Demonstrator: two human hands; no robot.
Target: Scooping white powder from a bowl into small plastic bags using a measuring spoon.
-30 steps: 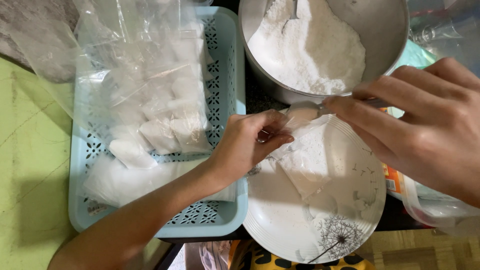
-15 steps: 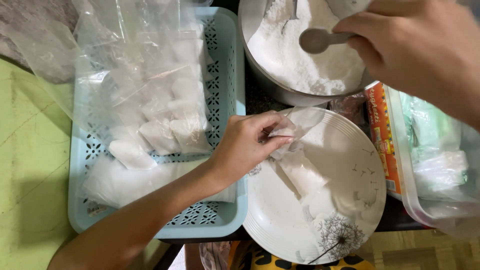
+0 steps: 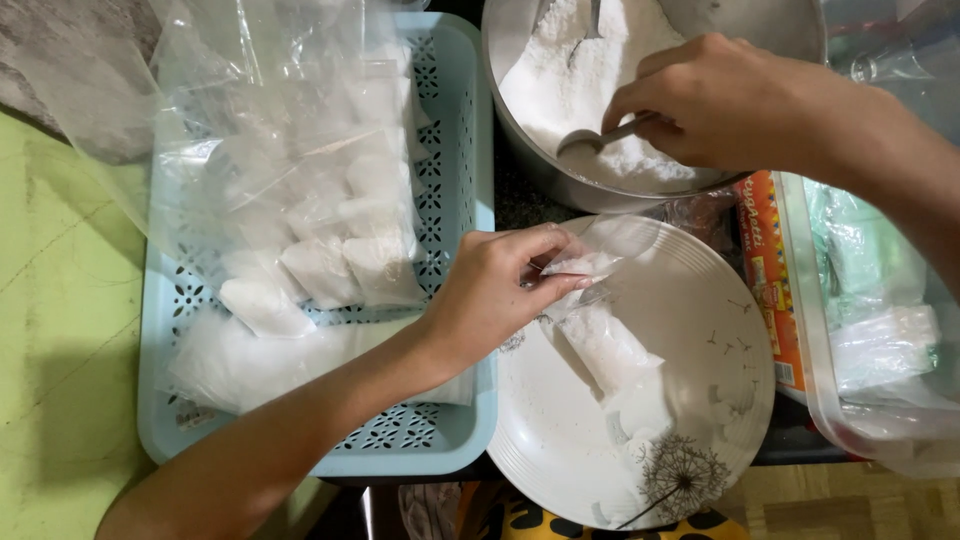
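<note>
My left hand (image 3: 500, 290) pinches the mouth of a small clear plastic bag (image 3: 600, 335) partly filled with white powder; the bag lies on a white plate (image 3: 700, 400). Above it, my right hand (image 3: 725, 100) grips a metal spoon (image 3: 595, 138), whose bowl digs into the white powder (image 3: 580, 70) in a large steel bowl (image 3: 520, 160). The spoon is over the powder, apart from the bag.
To the left stands a light blue perforated basket (image 3: 450, 440) with several filled powder bags (image 3: 320, 265) and loose clear plastic. At right is a clear plastic container (image 3: 830, 400) with empty bags, and an orange packet (image 3: 765, 270). A green mat (image 3: 60, 350) lies far left.
My right hand moved with the spoon from the bag's mouth over the plate up into the steel bowl and lowered it into the powder. My left hand kept hold of the bag.
</note>
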